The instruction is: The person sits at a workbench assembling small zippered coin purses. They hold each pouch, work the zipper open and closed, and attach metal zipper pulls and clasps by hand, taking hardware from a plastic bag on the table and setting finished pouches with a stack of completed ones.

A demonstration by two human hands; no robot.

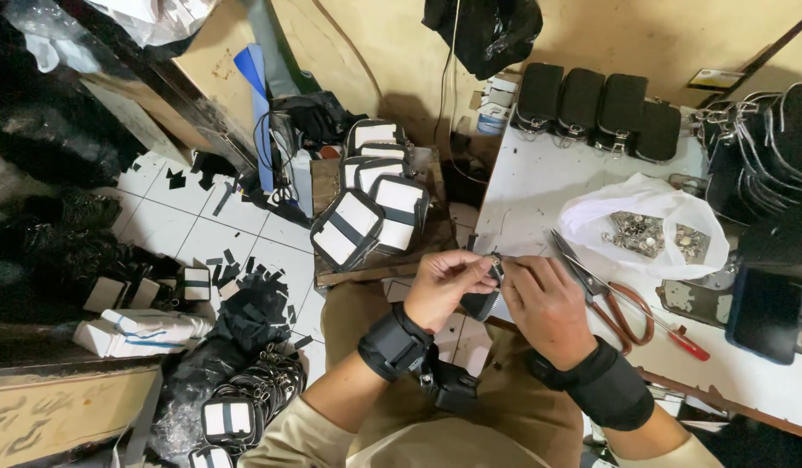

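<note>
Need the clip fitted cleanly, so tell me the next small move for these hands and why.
Probably push the small metal clip home with the right hand while the left hand steadies the black strap piece. Both sets of fingertips already pinch at the clip above the strap's end, though whether it is seated is hidden.

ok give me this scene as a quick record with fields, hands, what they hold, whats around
left hand: fingers pinch a small metal clasp at chest height
right hand: grips the same clasp from the other side
held piece: short black fabric strap hanging below the clasp
white worktable: on the right
on it: red-handled pliers, white plastic bag of metal fittings, row of black pouches
wooden crate: stacked black-and-white pouches
tiled floor: black fabric scraps
</note>
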